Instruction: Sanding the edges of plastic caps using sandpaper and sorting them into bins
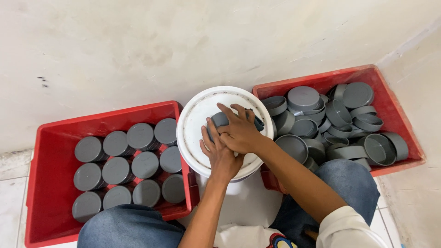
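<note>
- The left hand [219, 154] is lying on top of an upturned white plastic bucket [195, 121], its fingers curling around a round grey plastic cap [219, 119] and grasping it from the near side.
- The right hand [240, 131] is crossing over the left one and pressing down on the same grey cap, fingers spread across its top; its grip is clenched on the cap.
- The cap is sitting near the middle of the white bucket's flat top, mostly hidden under both hands, with a grey edge showing at the right, just past the fingertips.
- The bucket is standing between two red plastic crates, against a pale wall, and between the person's knees in blue denim.
- The left red crate [46, 183] is holding grey capped cylinders [117, 170] standing upright in neat rows, touching one another, with bare red floor showing at its left side.
- The right red crate [395, 105] is holding a loose heap of grey caps [303, 97], some lying face up, some hollow side up, some tilted on edge.
- The floor under the crates is made of pale tiles.
</note>
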